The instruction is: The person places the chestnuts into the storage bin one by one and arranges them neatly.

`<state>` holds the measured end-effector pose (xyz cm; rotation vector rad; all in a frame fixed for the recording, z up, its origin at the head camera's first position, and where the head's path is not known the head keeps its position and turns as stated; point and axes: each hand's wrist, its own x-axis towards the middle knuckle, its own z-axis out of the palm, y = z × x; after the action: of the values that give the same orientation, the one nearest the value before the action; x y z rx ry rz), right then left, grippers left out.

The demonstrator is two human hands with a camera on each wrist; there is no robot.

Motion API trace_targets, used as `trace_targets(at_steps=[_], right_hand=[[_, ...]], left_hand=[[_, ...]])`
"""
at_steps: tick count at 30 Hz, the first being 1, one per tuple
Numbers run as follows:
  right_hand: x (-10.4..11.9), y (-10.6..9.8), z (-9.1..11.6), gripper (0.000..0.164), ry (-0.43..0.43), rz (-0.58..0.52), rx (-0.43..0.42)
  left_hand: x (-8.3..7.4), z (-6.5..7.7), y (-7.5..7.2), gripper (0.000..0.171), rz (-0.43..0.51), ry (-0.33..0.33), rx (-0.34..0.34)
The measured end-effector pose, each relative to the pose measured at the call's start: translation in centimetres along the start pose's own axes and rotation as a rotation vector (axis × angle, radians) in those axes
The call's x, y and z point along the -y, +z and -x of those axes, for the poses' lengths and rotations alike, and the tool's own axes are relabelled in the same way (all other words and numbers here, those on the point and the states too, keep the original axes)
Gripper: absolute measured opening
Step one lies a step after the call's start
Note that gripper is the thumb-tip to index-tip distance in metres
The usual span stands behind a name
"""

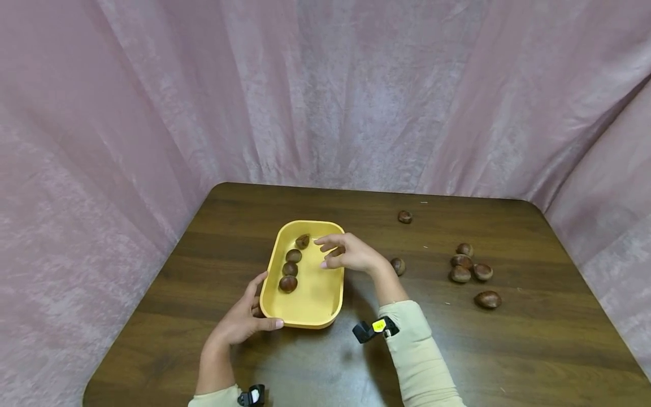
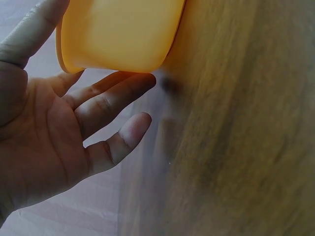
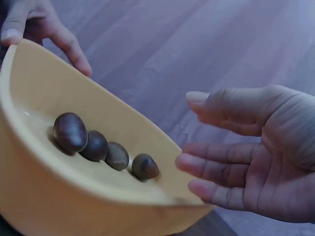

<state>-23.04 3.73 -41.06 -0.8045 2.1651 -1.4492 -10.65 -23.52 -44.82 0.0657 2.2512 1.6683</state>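
Note:
A yellow plastic tray (image 1: 310,302) with rounded corners stands in the middle of the head view. Several brown chestnuts (image 1: 288,284) lie in a row along its left side. My left hand (image 1: 243,317) grips the tray's near left corner, its thumb on the near wall and fingers along the left wall. In the left wrist view, fingers (image 2: 110,105) reach below the tray's edge (image 2: 115,64). Over the tray's right side hovers my right hand (image 1: 351,254), fingers loosely bent and apart. The right wrist view shows nothing between thumb and fingers of that hand (image 3: 256,152).
Right of the tray, more chestnuts lie on the dark wooden table (image 1: 407,350): one near the back (image 1: 404,217), one beside the right forearm (image 1: 398,266), a cluster (image 1: 461,262) and a lone one (image 1: 487,299). A pink curtain (image 1: 356,102) hangs behind the table.

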Motion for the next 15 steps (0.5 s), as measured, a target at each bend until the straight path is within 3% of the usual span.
trace_targets(at_steps=[9,15], right_hand=[[-1.3,-0.4,2.6,0.052,-0.079,-0.096,-0.079],[-2.1,-1.0,4.0,0.054,-0.086,-0.141,-0.124]], left_hand=[[0.1,0.0,0.0,0.109,-0.015,-0.012,-0.008],[-0.2,-0.2,-0.1,0.109,-0.028,-0.026,-0.024]])
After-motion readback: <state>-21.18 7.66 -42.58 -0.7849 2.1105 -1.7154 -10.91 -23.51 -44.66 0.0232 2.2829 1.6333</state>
